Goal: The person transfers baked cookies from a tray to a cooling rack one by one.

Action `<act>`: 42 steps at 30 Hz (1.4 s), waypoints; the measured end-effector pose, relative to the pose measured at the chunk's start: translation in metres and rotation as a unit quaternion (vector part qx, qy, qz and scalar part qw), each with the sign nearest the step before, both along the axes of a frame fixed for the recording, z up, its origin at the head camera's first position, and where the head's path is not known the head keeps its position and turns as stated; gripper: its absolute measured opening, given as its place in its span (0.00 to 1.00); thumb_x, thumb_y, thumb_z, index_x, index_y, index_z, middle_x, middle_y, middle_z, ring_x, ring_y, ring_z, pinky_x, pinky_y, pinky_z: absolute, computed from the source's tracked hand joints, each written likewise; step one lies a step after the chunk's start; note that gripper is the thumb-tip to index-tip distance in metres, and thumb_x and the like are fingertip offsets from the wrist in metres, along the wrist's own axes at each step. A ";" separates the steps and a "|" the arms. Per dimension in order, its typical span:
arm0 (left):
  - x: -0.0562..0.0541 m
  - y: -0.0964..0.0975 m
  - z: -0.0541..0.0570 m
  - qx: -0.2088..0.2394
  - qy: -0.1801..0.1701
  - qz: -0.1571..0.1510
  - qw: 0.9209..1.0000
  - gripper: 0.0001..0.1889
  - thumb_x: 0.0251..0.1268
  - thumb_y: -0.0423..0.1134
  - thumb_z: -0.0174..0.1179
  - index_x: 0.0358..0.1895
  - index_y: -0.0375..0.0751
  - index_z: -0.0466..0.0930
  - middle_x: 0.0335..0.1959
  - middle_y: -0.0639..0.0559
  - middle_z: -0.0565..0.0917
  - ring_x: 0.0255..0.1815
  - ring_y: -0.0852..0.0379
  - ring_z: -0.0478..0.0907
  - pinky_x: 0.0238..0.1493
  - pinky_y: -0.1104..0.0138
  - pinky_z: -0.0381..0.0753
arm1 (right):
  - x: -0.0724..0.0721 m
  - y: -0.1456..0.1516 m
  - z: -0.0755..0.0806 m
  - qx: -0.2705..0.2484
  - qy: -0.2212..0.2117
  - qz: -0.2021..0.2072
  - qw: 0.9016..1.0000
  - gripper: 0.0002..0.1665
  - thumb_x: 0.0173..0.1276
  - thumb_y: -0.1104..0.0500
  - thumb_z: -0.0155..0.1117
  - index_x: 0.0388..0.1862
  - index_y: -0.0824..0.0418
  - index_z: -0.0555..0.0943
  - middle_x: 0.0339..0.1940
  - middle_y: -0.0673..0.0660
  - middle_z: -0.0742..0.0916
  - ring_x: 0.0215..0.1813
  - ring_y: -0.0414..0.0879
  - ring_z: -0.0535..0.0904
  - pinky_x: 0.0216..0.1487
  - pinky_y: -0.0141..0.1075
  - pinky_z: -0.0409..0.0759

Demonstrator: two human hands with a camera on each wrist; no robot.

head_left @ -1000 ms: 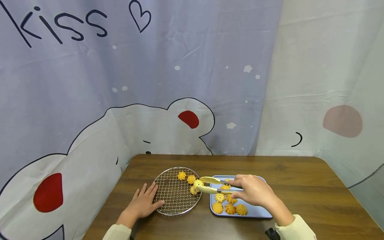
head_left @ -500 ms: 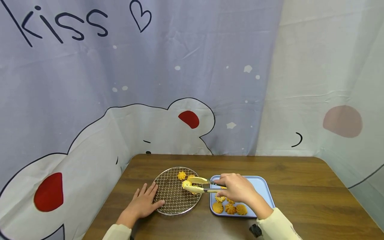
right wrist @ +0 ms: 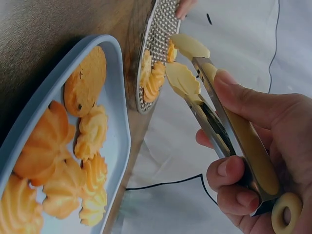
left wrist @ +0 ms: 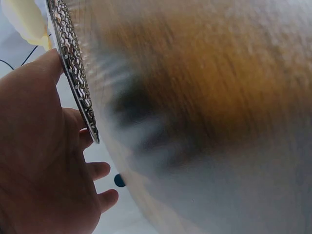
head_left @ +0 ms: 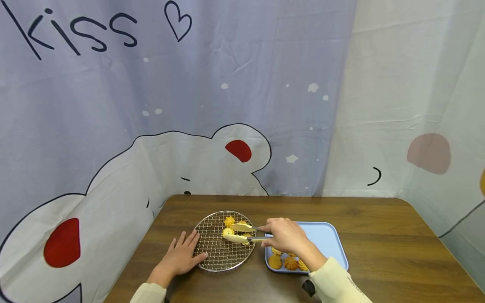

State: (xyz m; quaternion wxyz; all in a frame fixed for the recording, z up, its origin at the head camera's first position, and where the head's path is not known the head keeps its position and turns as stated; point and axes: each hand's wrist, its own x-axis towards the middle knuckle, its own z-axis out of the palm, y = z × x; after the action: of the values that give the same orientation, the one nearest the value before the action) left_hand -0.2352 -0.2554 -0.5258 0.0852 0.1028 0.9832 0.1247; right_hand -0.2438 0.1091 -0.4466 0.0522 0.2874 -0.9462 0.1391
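Observation:
My right hand (head_left: 286, 235) grips a pair of tongs (right wrist: 234, 131) with metal arms and cream tips. Between the tips is a yellow swirled cookie (head_left: 227, 232), close over the round wire rack (head_left: 217, 256). Other cookies lie on the rack's far right part; a star-shaped cookie (head_left: 229, 221) shows plainly, others are partly hidden by the tongs. My left hand (head_left: 179, 256) touches the rack's left rim, fingers spread. The left wrist view shows its thumb at the rim of the rack (left wrist: 73, 68).
A light blue tray (head_left: 329, 235) stands right of the rack, with several golden cookies (right wrist: 63, 185) at its left end, partly under my right forearm. The wooden table (head_left: 398, 244) reaches back to a printed curtain (head_left: 295, 105).
My right hand has moved left from over the tray, carrying the tongs and the pinched cookie from the rack's right rim further in over the mesh. The left hand has stayed in place.

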 end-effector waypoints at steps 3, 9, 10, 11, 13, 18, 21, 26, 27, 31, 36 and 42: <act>0.000 0.000 0.000 0.001 -0.002 -0.001 1.000 0.45 0.72 0.67 0.50 0.79 0.36 0.58 0.82 0.40 0.55 0.80 0.28 0.46 0.74 0.31 0.43 | -0.002 -0.004 -0.003 -0.002 -0.011 -0.006 1.000 0.29 0.56 0.41 0.78 0.56 0.47 0.88 0.33 0.38 0.82 0.25 0.36 0.72 0.24 0.32 0.70; 0.000 0.000 -0.001 0.004 -0.004 -0.001 1.000 0.45 0.72 0.67 0.50 0.79 0.36 0.59 0.81 0.40 0.56 0.80 0.28 0.46 0.74 0.31 0.43 | -0.003 -0.009 -0.007 -0.005 -0.018 -0.010 1.000 0.28 0.55 0.44 0.80 0.55 0.47 0.89 0.32 0.38 0.81 0.22 0.36 0.68 0.21 0.32 0.68; 0.000 0.000 -0.001 0.004 -0.004 -0.001 1.000 0.45 0.72 0.67 0.50 0.79 0.36 0.59 0.81 0.40 0.56 0.80 0.28 0.46 0.74 0.31 0.43 | -0.004 -0.009 -0.007 -0.006 -0.018 -0.010 1.000 0.28 0.55 0.44 0.80 0.55 0.47 0.89 0.32 0.38 0.81 0.22 0.36 0.68 0.21 0.32 0.67; 0.000 0.000 -0.001 0.003 -0.003 0.000 1.000 0.45 0.72 0.68 0.50 0.79 0.36 0.58 0.81 0.40 0.56 0.80 0.28 0.46 0.74 0.31 0.43 | -0.004 -0.009 -0.008 -0.006 -0.018 -0.010 1.000 0.27 0.55 0.44 0.80 0.55 0.47 0.89 0.31 0.38 0.81 0.22 0.36 0.68 0.20 0.32 0.67; -0.001 0.000 -0.002 0.002 -0.003 0.000 1.000 0.46 0.72 0.68 0.50 0.79 0.36 0.58 0.82 0.40 0.55 0.80 0.28 0.46 0.74 0.31 0.43 | -0.005 -0.010 -0.009 -0.006 -0.018 -0.011 1.000 0.27 0.55 0.44 0.81 0.55 0.47 0.89 0.32 0.38 0.81 0.22 0.36 0.68 0.20 0.32 0.67; -0.002 -0.001 -0.002 0.001 -0.001 0.000 1.000 0.46 0.72 0.68 0.50 0.79 0.36 0.58 0.82 0.40 0.55 0.80 0.28 0.46 0.74 0.31 0.43 | -0.006 -0.011 -0.010 -0.003 -0.015 -0.006 1.000 0.28 0.54 0.45 0.81 0.55 0.48 0.89 0.31 0.38 0.81 0.22 0.36 0.69 0.21 0.33 0.67; -0.002 -0.001 -0.002 0.000 0.001 0.001 1.000 0.46 0.72 0.69 0.50 0.79 0.37 0.58 0.82 0.40 0.55 0.80 0.28 0.46 0.74 0.31 0.43 | -0.007 -0.010 -0.011 0.000 -0.017 -0.006 1.000 0.29 0.55 0.45 0.80 0.56 0.49 0.88 0.32 0.39 0.82 0.23 0.36 0.69 0.22 0.32 0.68; -0.001 0.000 0.000 0.004 -0.004 0.002 1.000 0.45 0.72 0.68 0.50 0.79 0.37 0.58 0.82 0.40 0.55 0.80 0.28 0.45 0.74 0.31 0.42 | -0.004 -0.008 -0.008 0.006 -0.013 -0.005 1.000 0.30 0.56 0.44 0.80 0.58 0.48 0.88 0.33 0.40 0.82 0.24 0.36 0.69 0.24 0.32 0.69; -0.001 0.000 0.000 0.006 -0.005 0.002 1.000 0.45 0.72 0.67 0.50 0.79 0.37 0.58 0.82 0.40 0.55 0.80 0.28 0.45 0.74 0.31 0.42 | -0.003 -0.007 -0.007 0.005 -0.011 -0.005 1.000 0.30 0.56 0.43 0.80 0.58 0.48 0.87 0.33 0.40 0.82 0.24 0.36 0.69 0.24 0.32 0.69; -0.001 0.000 0.000 0.008 -0.007 0.003 1.000 0.45 0.72 0.67 0.50 0.80 0.37 0.58 0.82 0.40 0.54 0.80 0.28 0.45 0.74 0.31 0.42 | 0.004 -0.001 -0.001 0.005 0.000 -0.006 1.000 0.30 0.56 0.42 0.79 0.58 0.48 0.87 0.38 0.42 0.85 0.28 0.38 0.76 0.27 0.34 0.73; -0.001 0.000 -0.001 0.008 -0.004 0.004 1.000 0.45 0.72 0.68 0.50 0.80 0.37 0.58 0.82 0.40 0.55 0.80 0.28 0.45 0.74 0.31 0.42 | 0.012 0.012 0.002 0.003 0.020 -0.012 1.000 0.29 0.56 0.44 0.79 0.58 0.48 0.87 0.45 0.43 0.87 0.37 0.42 0.83 0.32 0.38 0.79; -0.001 -0.001 -0.001 0.006 -0.001 0.004 1.000 0.45 0.72 0.68 0.50 0.79 0.37 0.58 0.82 0.40 0.55 0.80 0.28 0.45 0.74 0.31 0.42 | 0.023 0.037 0.002 -0.011 0.031 -0.032 0.999 0.30 0.56 0.44 0.79 0.58 0.48 0.88 0.46 0.42 0.87 0.36 0.39 0.82 0.33 0.38 0.79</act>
State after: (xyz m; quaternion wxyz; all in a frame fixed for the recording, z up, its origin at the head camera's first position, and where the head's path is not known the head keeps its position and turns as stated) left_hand -0.2359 -0.2561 -0.5271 0.0852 0.0994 0.9827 0.1309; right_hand -0.2203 0.1457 -0.4451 0.0887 0.2604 -0.9513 0.1388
